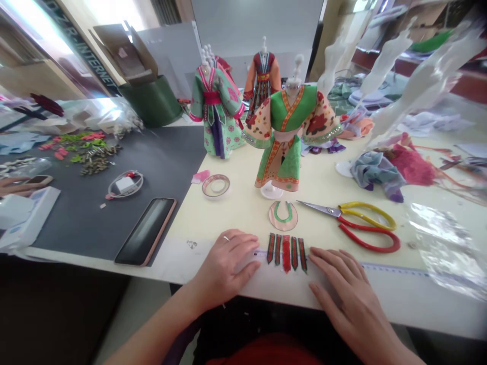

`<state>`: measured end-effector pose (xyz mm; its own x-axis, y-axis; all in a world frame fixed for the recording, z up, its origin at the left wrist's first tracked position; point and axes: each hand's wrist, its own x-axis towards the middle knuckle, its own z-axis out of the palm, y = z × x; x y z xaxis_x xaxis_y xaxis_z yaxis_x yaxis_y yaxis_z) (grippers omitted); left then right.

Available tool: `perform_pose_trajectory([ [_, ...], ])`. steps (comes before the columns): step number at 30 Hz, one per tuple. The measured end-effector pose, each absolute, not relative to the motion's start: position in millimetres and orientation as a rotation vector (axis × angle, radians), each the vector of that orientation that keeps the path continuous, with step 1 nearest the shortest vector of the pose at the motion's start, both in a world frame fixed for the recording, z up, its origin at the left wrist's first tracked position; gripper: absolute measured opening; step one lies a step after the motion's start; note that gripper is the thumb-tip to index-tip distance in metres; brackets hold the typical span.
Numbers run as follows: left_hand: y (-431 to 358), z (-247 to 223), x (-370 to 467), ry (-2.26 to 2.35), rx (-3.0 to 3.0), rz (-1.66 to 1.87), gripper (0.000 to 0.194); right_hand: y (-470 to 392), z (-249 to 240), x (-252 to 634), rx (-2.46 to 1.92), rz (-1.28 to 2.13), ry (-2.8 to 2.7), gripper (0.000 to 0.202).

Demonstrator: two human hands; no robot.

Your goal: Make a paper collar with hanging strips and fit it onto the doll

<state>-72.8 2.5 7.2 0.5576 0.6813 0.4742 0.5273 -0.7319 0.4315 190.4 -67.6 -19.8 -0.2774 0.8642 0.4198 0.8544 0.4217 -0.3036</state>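
My left hand [230, 263] lies flat near the table's front edge, fingers stretched toward a row of several short, pointed fabric strips [286, 253]. The strips are dark green and red, with a plain red one in the middle. On the other side of the row rests my right hand [338, 276], fingers apart and holding nothing. Just beyond the strips is a round pink collar piece [283, 216] with a green band. Scissors [342, 218] with one yellow and one red handle lie to its right. A doll form in a green robe [292, 137] stands behind.
At left, a phone [146, 230] and a charger with cable [125, 185] lie on the dark mat [163, 152]. A tape roll [216, 187] sits left of the green robe. Bare white doll forms [384, 66] and fabric scraps [380, 172] are at right. Another person's hand [19, 187] shows far left.
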Motion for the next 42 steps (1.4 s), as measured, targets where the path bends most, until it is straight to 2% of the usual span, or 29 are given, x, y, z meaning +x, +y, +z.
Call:
perform_pose_trajectory([
  [4, 23, 27, -76, 1.107, 2.464, 0.962, 0.015, -51, -1, 203, -1.491, 0.085, -2.158, 0.031],
  [9, 66, 43, -52, 1.175, 2.376, 0.805, 0.017, 2, 23, 200, -1.711, 0.167, -2.246, 0.028],
  [13, 91, 40, -26, 1.072, 2.473, 0.584, 0.022, 37, 32, 186, -1.846, 0.280, -2.339, 0.028],
  [21, 110, 20, -8, 1.058, 2.584, 0.343, 0.020, 50, 24, 170, -1.942, 0.178, -2.348, 0.026],
  [31, 112, 7, -4, 1.153, 2.502, 0.358, 0.018, 55, 10, 170, -1.912, 0.236, -2.265, 0.017],
  [42, 105, 7, -16, 1.077, 2.033, 0.671, 0.003, 56, 6, 181, -1.675, 0.526, -1.874, 0.009],
])
